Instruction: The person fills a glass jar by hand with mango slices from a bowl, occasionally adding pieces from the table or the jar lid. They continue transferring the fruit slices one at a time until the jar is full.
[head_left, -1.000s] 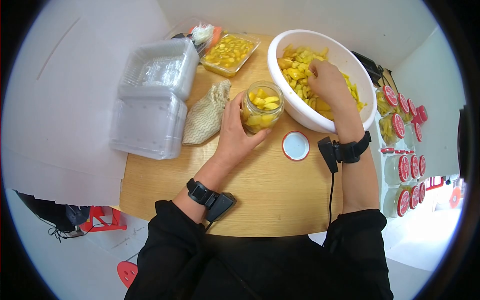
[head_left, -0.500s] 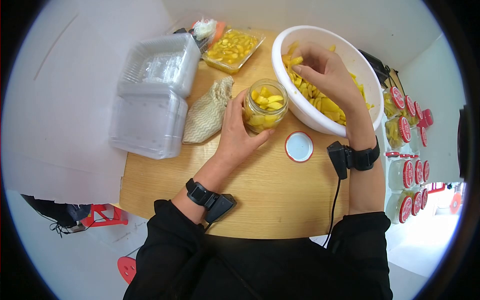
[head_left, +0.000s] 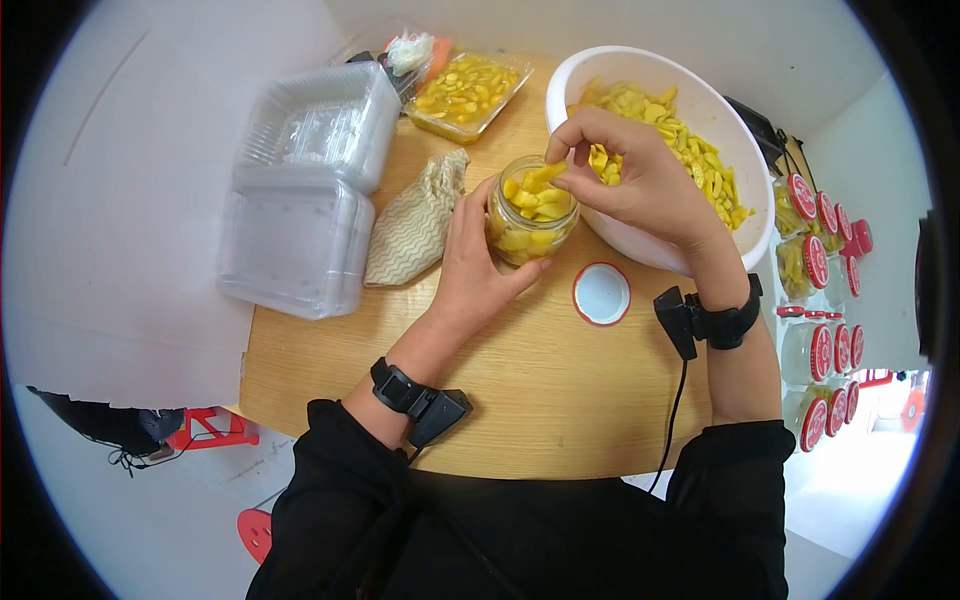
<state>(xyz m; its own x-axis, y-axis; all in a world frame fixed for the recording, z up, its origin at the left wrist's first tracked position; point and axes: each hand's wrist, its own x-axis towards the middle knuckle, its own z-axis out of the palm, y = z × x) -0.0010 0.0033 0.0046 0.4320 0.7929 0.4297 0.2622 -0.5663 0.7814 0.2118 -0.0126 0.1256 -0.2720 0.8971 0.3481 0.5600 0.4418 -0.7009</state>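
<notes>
My left hand (head_left: pixel 478 262) is wrapped round the side of a glass jar (head_left: pixel 530 240) that stands on the table, filled with yellow pickle pieces. Above the jar's right rim, my right hand (head_left: pixel 630 175) pinches a yellow pickle piece (head_left: pixel 548 172) between thumb and finger, its lower end at the mouth of the jar. Behind that hand, a large white basin (head_left: pixel 730 130) holds many more such pieces (head_left: pixel 690 150), partly hidden by the hand. A white lid with a red edge (head_left: pixel 602 293) lies on the table, right of the jar.
Two clear plastic containers (head_left: pixel 295 240) stand at the left, beside a patterned cloth pouch (head_left: pixel 415 225). A clear tray of yellow pieces in liquid (head_left: pixel 465 95) sits at the back. Several red-lidded jars (head_left: pixel 815 260) line the right side. A cable (head_left: pixel 672 420) hangs from my right wrist device.
My right hand has moved left and down from inside the basin to the jar's mouth, carrying a pickle piece. My left hand keeps its hold on the jar.
</notes>
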